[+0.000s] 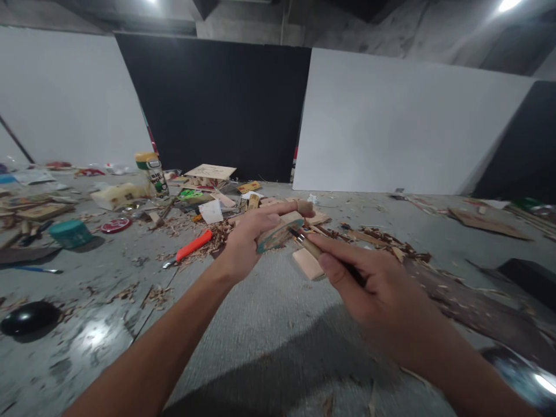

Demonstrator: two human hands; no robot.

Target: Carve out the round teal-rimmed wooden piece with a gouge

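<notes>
Reaching both bare forearms [169, 336] out over the grey table [260, 341], facing a black panel [217, 104] and a white panel [412, 121] standing along its far edge. Clamping the grip of the left hand [249, 236] on a teal-marked wooden piece [278, 233], out over the table's middle, near a flat wooden block [308, 265] lying on the surface. Holding a slim wooden-handled tool [311, 248] clamped in the grip of the right hand [373, 284], pointing its dark tip at the piece's right side. Showing wood shavings [160, 296] scattered toward the far edge.
</notes>
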